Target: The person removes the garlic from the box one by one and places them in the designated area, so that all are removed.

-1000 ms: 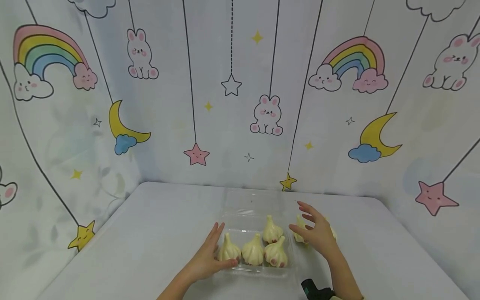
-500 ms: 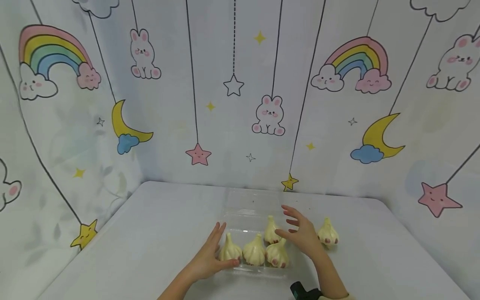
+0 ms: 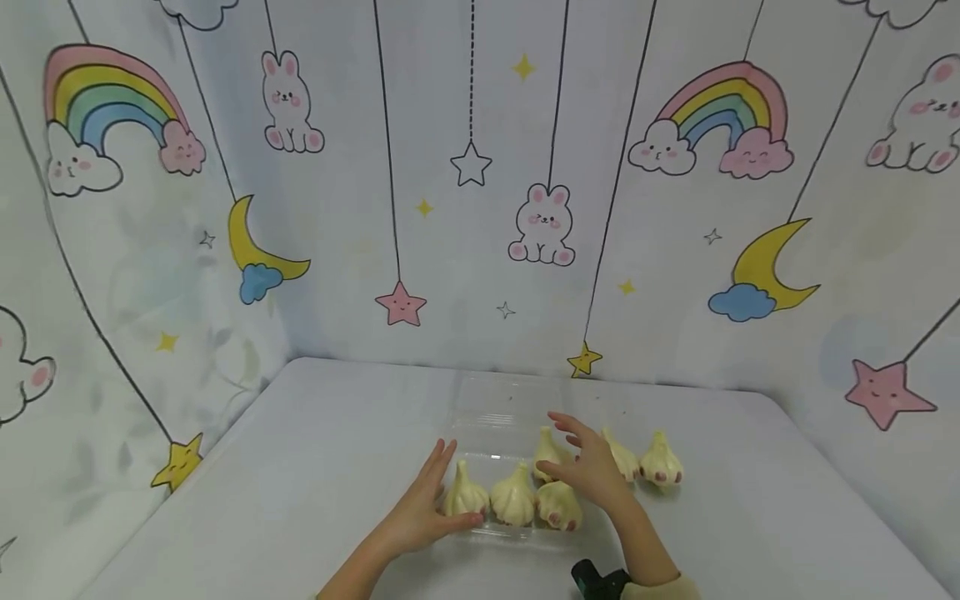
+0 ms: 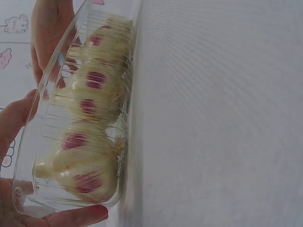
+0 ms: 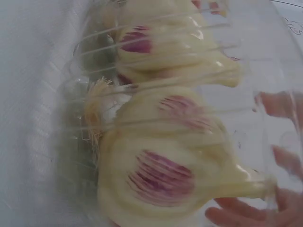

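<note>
My loosely spread right hand (image 3: pixel 588 471), seemingly empty, has swung in from three o'clock, so my work now seems centred on the garlic bulbs (image 3: pixel 513 497) in the clear box (image 3: pixel 517 534) my spread left hand (image 3: pixel 426 510) steadies at eight.

Desk (image 3: pixel 360 425): wht, rounded far corners. On it, approx. ctr: clear plastic rectangular box (image 3: pixel 517 539), clear lid (image 3: pixel 502 402) open twd far edge. R of box: cream-coloured garlic bulb (image 3: pixel 661 461) w/ reddish marks nr base, stem up; 2nd cream bulb (image 3: pixel 625 460) just beside, partly hidden.
</note>
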Tool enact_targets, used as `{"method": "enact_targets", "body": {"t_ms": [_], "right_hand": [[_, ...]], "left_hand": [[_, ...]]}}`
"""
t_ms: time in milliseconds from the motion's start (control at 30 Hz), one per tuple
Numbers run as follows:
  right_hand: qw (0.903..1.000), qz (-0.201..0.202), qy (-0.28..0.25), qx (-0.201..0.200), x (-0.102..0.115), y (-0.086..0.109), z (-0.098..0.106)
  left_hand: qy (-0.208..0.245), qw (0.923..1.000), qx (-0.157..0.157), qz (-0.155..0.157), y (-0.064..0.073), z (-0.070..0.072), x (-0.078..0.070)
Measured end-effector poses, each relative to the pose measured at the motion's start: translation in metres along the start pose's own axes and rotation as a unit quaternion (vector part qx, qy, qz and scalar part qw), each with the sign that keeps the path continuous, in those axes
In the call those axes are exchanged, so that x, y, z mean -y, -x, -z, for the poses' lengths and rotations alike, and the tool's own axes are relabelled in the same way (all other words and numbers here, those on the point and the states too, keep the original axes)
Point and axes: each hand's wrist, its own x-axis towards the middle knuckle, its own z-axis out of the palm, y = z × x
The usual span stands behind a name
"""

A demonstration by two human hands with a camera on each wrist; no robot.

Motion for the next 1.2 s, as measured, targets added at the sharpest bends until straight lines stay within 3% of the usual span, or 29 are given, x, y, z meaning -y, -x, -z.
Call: {"method": "enact_targets", "body": {"t_ms": [300, 667, 900, 1033, 1200], "right_hand": [[0.9973, -0.017, 0.071, -0.006, -0.001, -0.004, -0.013], [0.9890, 0.015, 0.145, -0.025, -0.005, -0.007, -0.029], [0.9825, -0.007, 0.182, -0.038, -0.004, -0.011, -0.034], [0.9811, -0.010, 0.188, -0.044, -0.007, -0.013, -0.036], [0.9876, -0.004, 0.149, -0.051, -0.010, -0.012, -0.033]], "left_hand": [[-0.002, 1.0000, -0.005, 0.001, 0.000, 0.001, -0.001], [0.001, 1.0000, -0.003, 0.004, -0.001, 0.000, -0.001], [0.009, 0.9999, -0.004, 0.001, -0.001, 0.000, -0.002], [0.013, 0.9999, -0.005, 0.000, -0.002, 0.000, -0.002], [0.011, 0.9999, -0.005, 0.002, -0.002, -0.001, -0.001]]}}
